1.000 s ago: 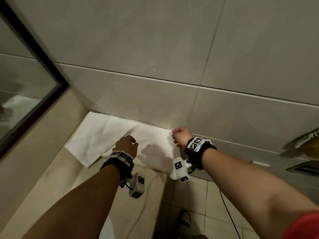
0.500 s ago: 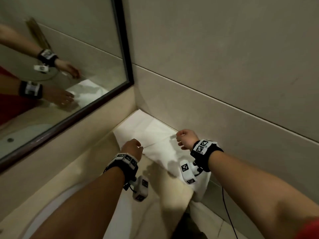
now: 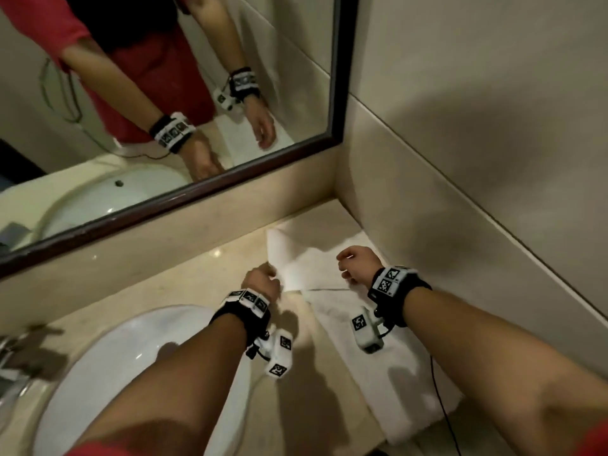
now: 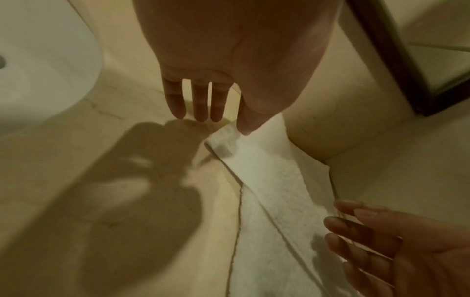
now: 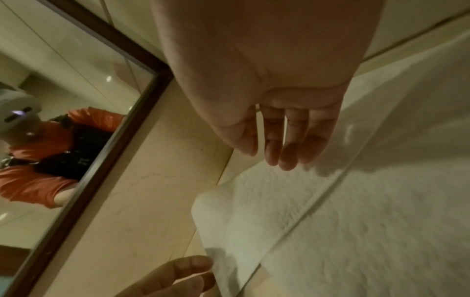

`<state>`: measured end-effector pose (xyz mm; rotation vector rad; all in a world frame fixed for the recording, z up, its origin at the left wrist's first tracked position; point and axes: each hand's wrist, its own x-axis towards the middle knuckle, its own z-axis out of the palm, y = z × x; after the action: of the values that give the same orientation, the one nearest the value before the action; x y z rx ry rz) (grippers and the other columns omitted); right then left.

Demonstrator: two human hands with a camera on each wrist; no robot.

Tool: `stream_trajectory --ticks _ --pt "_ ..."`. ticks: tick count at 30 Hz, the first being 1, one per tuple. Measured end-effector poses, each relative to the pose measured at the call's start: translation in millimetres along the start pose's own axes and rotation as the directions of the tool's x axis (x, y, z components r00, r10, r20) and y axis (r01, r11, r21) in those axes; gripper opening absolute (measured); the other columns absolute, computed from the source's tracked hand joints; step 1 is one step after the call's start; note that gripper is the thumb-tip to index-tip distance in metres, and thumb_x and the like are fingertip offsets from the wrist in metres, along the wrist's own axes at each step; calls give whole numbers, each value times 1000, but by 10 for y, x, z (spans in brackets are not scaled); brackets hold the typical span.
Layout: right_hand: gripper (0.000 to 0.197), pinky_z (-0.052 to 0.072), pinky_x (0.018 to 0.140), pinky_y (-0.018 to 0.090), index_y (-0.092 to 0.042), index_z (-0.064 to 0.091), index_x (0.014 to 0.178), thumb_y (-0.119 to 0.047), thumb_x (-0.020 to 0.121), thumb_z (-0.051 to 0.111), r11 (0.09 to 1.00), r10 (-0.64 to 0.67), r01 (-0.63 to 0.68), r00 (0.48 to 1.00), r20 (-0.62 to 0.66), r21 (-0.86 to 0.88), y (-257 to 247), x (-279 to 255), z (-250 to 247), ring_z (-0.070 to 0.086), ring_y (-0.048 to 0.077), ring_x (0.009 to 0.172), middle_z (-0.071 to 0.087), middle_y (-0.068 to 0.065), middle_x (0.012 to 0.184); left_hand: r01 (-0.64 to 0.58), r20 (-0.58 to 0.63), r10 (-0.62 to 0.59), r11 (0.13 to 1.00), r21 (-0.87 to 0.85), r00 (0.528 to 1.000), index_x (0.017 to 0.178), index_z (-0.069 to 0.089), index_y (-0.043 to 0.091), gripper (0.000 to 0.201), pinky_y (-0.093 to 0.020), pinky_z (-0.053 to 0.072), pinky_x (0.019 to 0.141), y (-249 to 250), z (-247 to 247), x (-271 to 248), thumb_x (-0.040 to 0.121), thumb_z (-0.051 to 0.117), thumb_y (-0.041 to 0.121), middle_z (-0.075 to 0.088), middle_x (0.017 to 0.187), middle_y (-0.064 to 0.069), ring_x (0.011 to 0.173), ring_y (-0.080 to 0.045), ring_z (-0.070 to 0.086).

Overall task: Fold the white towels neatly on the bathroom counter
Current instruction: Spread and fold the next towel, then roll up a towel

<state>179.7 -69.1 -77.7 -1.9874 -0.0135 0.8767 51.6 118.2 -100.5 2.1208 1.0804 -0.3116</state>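
At nine o'clock the white sink holds nothing visible. The left hand hangs with fingers loosely straight, thumb tip at the white towel's left edge. The towel lies flat in the counter corner at three o'clock, a fold line across it. The right hand hovers over it, fingers relaxed, gripping nothing. At eleven o'clock a dark-framed mirror reflects both arms; tiled wall at one o'clock.

Bathroom, white oval sink sunk in a beige stone counter, dark-framed wall mirror above, large pale wall tiles, white towel on the counter
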Motion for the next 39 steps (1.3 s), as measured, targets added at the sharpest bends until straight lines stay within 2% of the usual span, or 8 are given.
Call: stream_trajectory --ticks 5,11,17,21,25,29,31,39 --pt "17 42 50 27 -15 61 81 -2 87 53 1000 -2 2 998 60 -7 -15 171 112 55 21 63 60 7 75 61 45 -53 977 -207 998 79 61 29 8 -36 54 89 -53 151 112 74 67 29 71 107 -13 96 -33 67" --pt "15 45 53 28 -16 61 80 -4 87 54 999 -16 20 995 94 -45 -14 299 121 57 21 62 60 8 74 47 43 -37 967 -250 998 114 65 12 24 -26 48 87 41 144 86 92 55 11 65 118 -13 108 -31 61" --pt "12 45 52 27 -17 62 85 -6 87 57 993 -34 46 993 117 -108 -76 256 71 59 18 60 63 6 76 36 -31 -50 935 -353 998 95 69 14 15 -20 41 78 155 63 70 90 56 9 57 101 4 96 -17 57" --pt "29 46 51 23 -18 59 111 -18 84 69 962 -34 112 955 295 -251 -248 171 -4 65 14 60 68 2 81 52 -25 -81 820 -569 996 74 68 21 30 -31 51 60 417 -94 129 88 50 1 64 76 -8 64 -28 63" --pt "60 41 56 18 -26 50 124 -33 73 82 898 -187 291 931 312 -330 -384 136 45 57 11 74 52 -12 87 42 30 -29 648 -760 999 90 64 6 22 -26 45 45 793 -202 150 93 45 -4 59 75 -12 48 -23 60" --pt "13 36 66 25 -20 61 87 -31 86 67 758 -338 385 922 188 -527 -503 222 54 54 21 82 54 0 85 47 123 89 591 -805 988 95 63 6 21 -25 51 48 1062 -223 179 94 45 -6 57 79 -11 56 -21 64" --pt "30 38 61 29 -19 52 64 -27 92 58 759 -346 341 933 101 -554 -510 331 10 55 25 72 55 2 69 36 144 125 621 -783 982 106 62 10 23 -26 47 54 1108 -217 217 92 48 -3 60 82 -8 63 -19 63" --pt "30 40 64 28 -11 53 64 -26 90 57 830 -258 145 956 -140 -539 -600 612 -230 57 29 71 56 6 68 76 -83 -150 815 -575 985 78 60 9 22 -36 51 64 508 -105 575 92 49 22 67 78 -20 73 -36 66"
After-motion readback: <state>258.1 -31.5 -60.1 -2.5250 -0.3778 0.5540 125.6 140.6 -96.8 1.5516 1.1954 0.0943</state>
